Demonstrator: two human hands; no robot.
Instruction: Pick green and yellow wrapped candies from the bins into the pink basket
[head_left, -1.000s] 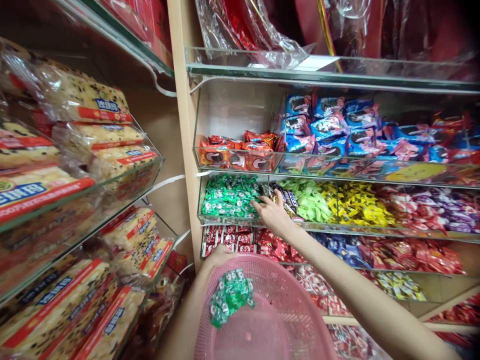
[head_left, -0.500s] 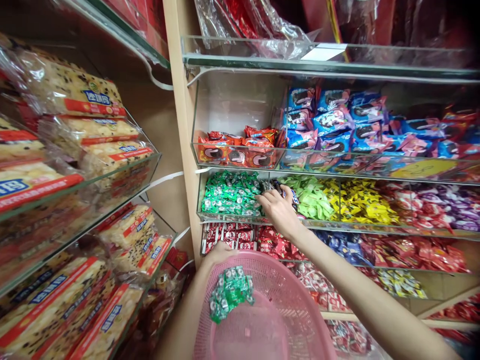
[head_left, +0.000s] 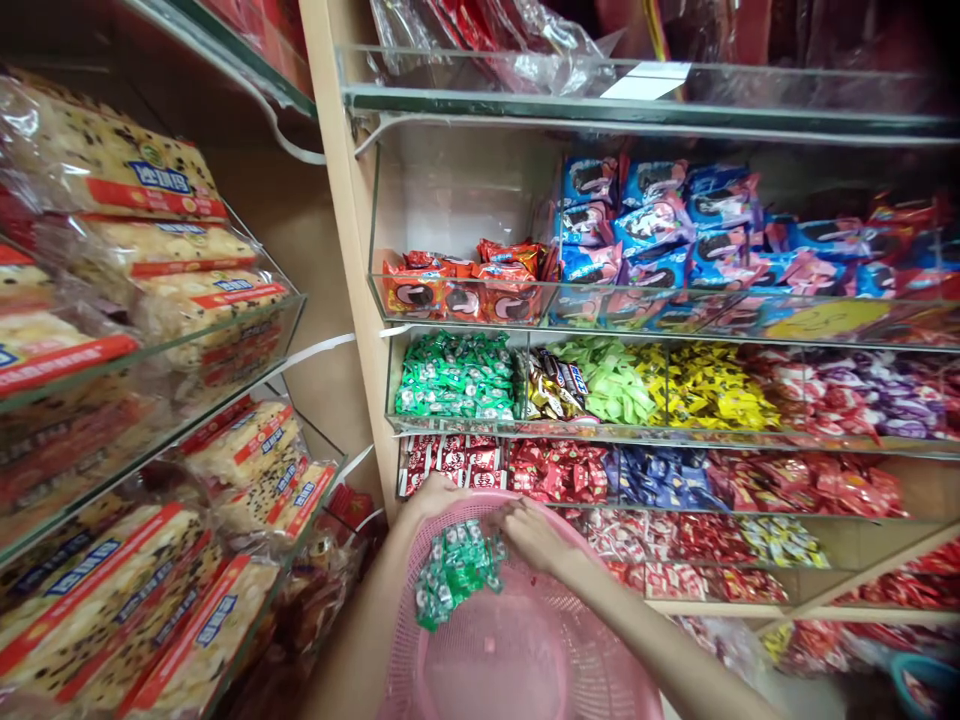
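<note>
Close together, right hand (head_left: 531, 532), green candies (head_left: 456, 574), basket (head_left: 491, 668)

1. Tall, pale wooden post (head_left: 349, 210), slightly tilted.
2. Left of the post: stacked, clear-wrapped blocks of pale, dark-speckled snack (head_left: 157, 180) with red bands and blue lettering.
3. Upper right of the post: glass shelf (head_left: 540, 106) with a greenish edge, bearing crinkled clear plastic wrapping (head_left: 551, 68).
4. Just right of the post, below that shelf: shiny orange-red packets (head_left: 450, 290).
5. Farther right of the post: piled blue-and-pink packets (head_left: 656, 225), with a yellow oval tag (head_left: 829, 318) low in front.
6. Right of the post, lower: light-green wrapped sweets (head_left: 616, 385), then yellow-wrapped sweets (head_left: 712, 390).
7. Well right of the post, far below: blue round-rimmed container (head_left: 919, 668), partly cut off.
</note>
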